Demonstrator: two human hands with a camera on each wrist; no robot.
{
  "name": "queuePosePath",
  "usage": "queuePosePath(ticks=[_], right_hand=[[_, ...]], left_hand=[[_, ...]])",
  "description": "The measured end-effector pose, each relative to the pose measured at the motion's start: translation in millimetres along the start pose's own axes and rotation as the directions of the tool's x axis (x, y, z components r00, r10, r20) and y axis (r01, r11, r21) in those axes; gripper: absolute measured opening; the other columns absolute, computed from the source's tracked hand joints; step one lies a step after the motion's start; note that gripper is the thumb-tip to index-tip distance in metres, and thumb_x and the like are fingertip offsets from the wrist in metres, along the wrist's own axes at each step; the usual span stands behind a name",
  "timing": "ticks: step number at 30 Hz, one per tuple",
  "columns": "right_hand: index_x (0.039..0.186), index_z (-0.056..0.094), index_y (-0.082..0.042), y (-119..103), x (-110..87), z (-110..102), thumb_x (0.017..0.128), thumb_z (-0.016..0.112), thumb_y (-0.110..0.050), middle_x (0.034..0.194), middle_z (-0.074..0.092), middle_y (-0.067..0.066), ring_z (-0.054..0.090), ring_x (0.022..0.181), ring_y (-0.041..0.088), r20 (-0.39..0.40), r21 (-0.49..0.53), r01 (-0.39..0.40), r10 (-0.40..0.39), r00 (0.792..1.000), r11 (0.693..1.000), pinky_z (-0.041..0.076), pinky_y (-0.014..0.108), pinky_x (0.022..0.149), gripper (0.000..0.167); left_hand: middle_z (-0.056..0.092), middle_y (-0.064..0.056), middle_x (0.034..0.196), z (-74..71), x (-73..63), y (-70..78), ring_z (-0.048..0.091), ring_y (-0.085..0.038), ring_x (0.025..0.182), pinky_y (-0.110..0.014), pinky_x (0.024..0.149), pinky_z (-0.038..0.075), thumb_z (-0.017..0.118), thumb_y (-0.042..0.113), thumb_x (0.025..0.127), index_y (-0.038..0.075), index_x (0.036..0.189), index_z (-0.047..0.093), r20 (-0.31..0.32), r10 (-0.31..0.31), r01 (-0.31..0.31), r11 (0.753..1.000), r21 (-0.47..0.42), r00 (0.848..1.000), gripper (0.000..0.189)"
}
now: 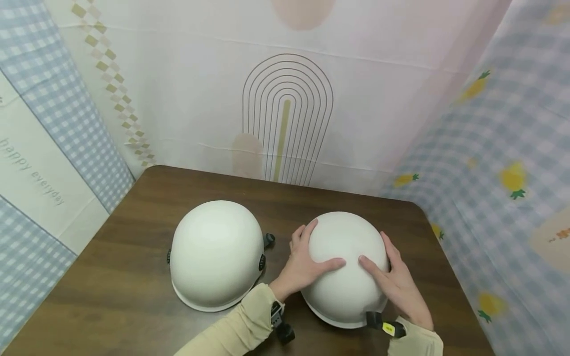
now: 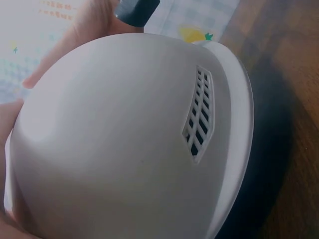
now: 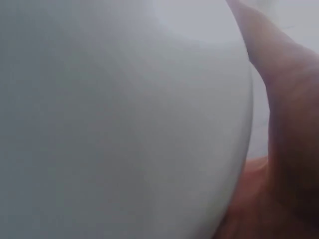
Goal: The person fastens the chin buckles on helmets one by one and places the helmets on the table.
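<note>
Gripping rightmost helmet [image 1: 349, 287] between hands [image 1: 305, 262] [image 1: 400, 282]

The left hand [image 1: 305, 264] and right hand [image 1: 402, 286] are set in a 2-handed grasp, palms turned inward. Fingers are curved and directed forward, with the left fingers spread. The 2 thumbs point toward each other, tips near but apart. The left sleeve [image 1: 236, 324] extends diagonally forward and rightward; the right sleeve [image 1: 416, 341] sits behind its hand.
</note>
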State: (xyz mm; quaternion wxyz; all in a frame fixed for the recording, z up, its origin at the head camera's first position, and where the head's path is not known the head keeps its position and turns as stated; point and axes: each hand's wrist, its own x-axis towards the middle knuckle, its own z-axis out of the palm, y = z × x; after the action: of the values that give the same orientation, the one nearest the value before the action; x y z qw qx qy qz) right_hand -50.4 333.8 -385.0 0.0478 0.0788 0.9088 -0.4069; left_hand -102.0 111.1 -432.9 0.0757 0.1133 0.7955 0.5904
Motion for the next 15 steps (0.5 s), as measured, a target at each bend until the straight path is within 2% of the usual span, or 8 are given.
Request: queuePosePath(ticks=[3, 7, 12, 15], right_hand=[[0.157, 0.000, -0.032, -1.5, -1.7, -3.1, 0.092, 0.059, -0.055, 0.161, 0.005, 0.014, 0.026, 0.137, 0.049, -0.014, -0.014, 0.015, -0.015, 1.000, 1.000, 0.042, 0.065, 0.090, 0.091], [0.156, -0.001, -0.033, -7.4, -2.9, -5.6, 0.091, 0.060, -0.054, 0.161, 0.003, 0.014, 0.026, 0.136, 0.050, -0.012, -0.022, 0.030, -0.030, 0.999, 0.999, 0.041, 0.067, 0.090, 0.092], [0.156, -0.005, -0.033, -11.2, -5.8, -9.5, 0.091, 0.059, -0.055, 0.162, 0.000, 0.013, 0.005, 0.138, 0.057, 0.014, -0.032, 0.014, -0.014, 1.000, 0.999, 0.033, 0.074, 0.090, 0.093], [0.156, -0.004, -0.031, -11.5, -6.5, -11.3, 0.091, 0.059, -0.056, 0.161, 0.001, 0.014, 0.001, 0.137, 0.058, 0.021, -0.043, 0.013, -0.012, 1.000, 0.999, 0.032, 0.075, 0.089, 0.095]], left_hand=[[0.013, -0.006, 0.156, 1.4, 1.3, -0.8, 0.027, -0.034, 0.135, -0.060, 0.089, 0.043, 0.077, 0.064, 0.070, 0.047, 0.151, 0.018, 0.010, 0.000, 0.000, 1.000, -0.012, 1.000, 0.102], [0.013, -0.007, 0.155, 0.8, -0.6, -0.5, 0.028, -0.035, 0.135, -0.060, 0.091, 0.042, 0.077, 0.062, 0.071, 0.046, 0.151, 0.019, -0.001, 0.002, -0.002, 0.999, -0.045, 1.000, 0.100], [0.014, -0.009, 0.155, 0.5, -3.2, -2.5, 0.033, -0.039, 0.131, -0.060, 0.090, 0.043, 0.078, 0.057, 0.074, 0.042, 0.152, 0.020, -0.002, 0.003, -0.003, 0.994, -0.111, 1.000, 0.099], [0.015, -0.008, 0.154, -0.3, -3.7, -4.0, 0.037, -0.039, 0.128, -0.058, 0.090, 0.044, 0.078, 0.055, 0.074, 0.041, 0.152, 0.021, 0.002, 0.002, -0.002, 0.991, -0.137, 1.000, 0.098]])
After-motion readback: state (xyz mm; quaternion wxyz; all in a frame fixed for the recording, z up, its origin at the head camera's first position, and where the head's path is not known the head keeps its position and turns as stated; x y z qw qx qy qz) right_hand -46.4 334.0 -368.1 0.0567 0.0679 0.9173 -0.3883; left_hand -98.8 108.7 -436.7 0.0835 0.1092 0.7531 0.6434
